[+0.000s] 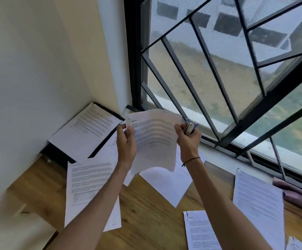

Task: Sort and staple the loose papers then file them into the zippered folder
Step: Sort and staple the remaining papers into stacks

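Observation:
I hold a printed sheet (154,139) up in the air above the wooden desk (146,222). My left hand (126,141) pinches its left edge near the top. My right hand (188,139) holds the right edge and also grips a blue and silver stapler (190,128). The black zippered folder (60,154) lies in the far left corner against the wall, with a printed paper (87,130) on top of it. Several loose printed sheets lie scattered on the desk, among them one at the left (88,188) and one at the right (258,201).
A barred window (218,69) with a white sill runs along the far side. A pink cloth (296,193) lies at the right by the sill. A cream wall (29,78) closes the left side. A blank white sheet (168,184) lies under the held paper.

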A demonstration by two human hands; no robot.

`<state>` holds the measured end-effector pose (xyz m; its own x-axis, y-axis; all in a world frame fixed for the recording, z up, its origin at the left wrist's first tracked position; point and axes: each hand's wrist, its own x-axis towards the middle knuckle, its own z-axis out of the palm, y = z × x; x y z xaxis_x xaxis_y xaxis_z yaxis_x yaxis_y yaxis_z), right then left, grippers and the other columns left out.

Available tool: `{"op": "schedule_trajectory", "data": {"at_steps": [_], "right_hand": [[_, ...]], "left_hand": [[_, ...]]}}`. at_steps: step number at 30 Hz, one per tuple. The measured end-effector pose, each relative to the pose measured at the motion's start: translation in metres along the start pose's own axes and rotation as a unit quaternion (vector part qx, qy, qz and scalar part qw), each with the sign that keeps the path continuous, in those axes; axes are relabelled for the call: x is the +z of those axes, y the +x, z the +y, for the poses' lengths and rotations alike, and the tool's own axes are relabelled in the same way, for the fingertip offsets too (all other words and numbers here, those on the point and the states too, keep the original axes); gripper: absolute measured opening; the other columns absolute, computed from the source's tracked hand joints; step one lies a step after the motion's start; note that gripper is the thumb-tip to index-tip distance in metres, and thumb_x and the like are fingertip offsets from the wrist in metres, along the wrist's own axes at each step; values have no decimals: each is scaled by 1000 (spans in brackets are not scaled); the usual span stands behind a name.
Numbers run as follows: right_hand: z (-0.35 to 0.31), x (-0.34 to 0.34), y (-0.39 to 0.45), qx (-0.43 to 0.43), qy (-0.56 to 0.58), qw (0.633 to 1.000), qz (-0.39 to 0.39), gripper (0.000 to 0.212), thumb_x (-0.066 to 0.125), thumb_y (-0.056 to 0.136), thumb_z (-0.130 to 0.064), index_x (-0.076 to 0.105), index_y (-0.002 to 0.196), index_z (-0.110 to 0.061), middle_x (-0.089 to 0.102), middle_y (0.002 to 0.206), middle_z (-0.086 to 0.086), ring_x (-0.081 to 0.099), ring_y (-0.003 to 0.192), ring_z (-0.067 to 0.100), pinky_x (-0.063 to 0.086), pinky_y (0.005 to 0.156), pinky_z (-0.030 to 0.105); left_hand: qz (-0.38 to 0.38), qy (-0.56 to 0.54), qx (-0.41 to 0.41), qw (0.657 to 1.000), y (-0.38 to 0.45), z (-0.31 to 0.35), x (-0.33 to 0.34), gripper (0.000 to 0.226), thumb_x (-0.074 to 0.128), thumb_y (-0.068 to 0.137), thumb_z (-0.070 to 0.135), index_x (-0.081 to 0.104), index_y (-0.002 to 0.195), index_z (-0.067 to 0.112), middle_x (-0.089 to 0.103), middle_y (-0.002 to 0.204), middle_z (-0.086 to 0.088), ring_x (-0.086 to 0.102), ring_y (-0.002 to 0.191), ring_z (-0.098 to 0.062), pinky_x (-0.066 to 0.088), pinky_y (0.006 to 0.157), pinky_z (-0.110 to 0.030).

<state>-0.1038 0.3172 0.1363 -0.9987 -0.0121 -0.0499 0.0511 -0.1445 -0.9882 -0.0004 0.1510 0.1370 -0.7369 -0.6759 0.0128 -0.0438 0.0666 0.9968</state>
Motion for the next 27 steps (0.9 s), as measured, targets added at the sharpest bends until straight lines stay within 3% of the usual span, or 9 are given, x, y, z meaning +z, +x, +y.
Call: {"op": "schedule_trajectory", "data": {"at_steps": [6,8,10,11,13,15,19,23,27], "right_hand": [[6,-10,-21,-58,-24,998,-25,37,74,91,-15,48,74,6,43,66,12,39,63,21,40,62,36],[19,-17,-33,-33,-49,998,-13,31,78,87,-24,53,70,-13,49,69,7,44,67,20,42,67,39],[28,-25,-41,-21,-60,998,-3,31,79,83,-36,55,69,-21,48,68,4,44,67,20,42,66,40],[30,-28,-42,-20,-60,998,3,33,79,83,-37,54,69,-21,47,68,4,43,67,19,41,65,40],[28,-32,-43,-24,-61,998,2,39,79,84,-36,48,67,-20,42,67,4,39,67,20,38,65,40],[21,-31,-44,-27,-69,997,10,37,79,86,-29,48,65,-22,41,67,3,39,67,19,39,65,39],[12,-31,-39,-29,-66,997,16,36,78,87,-4,59,63,-23,53,70,2,52,73,15,49,74,34],[5,-35,-35,-39,-84,995,-23,24,76,87,4,58,71,4,56,66,3,54,64,12,52,66,26],[3,-47,-31,-31,-89,994,-56,22,77,86,4,61,71,3,57,70,7,55,69,18,54,72,34]], "left_hand": [[-23,10,39,999,-24,-10,-3,19,54,106,34,47,109,17,54,80,15,50,70,-5,45,65,-25],[-34,29,13,999,-34,-22,-1,20,59,104,34,47,117,26,58,100,16,55,92,1,45,86,-25],[-46,45,6,998,-41,-25,0,46,61,104,27,36,142,33,43,135,33,39,120,28,31,104,-5],[-53,53,8,997,-42,-27,0,53,61,103,27,35,149,30,40,145,31,34,130,26,27,110,-4],[-63,60,-2,996,-42,-30,-3,54,61,103,33,45,153,21,53,150,13,46,138,3,36,119,-23],[-59,55,-10,997,-40,-32,-6,51,58,103,41,53,147,16,63,140,3,57,132,-10,45,115,-42],[-38,53,-25,998,-38,-26,-7,72,52,96,67,53,146,16,65,137,-1,60,128,-16,51,108,-48],[-17,75,11,997,-31,-5,-15,38,71,96,37,65,129,18,72,117,4,69,108,-10,59,95,-47],[8,158,147,976,-16,15,-22,46,81,88,32,60,129,24,65,124,9,62,114,-7,58,91,-35]]}}
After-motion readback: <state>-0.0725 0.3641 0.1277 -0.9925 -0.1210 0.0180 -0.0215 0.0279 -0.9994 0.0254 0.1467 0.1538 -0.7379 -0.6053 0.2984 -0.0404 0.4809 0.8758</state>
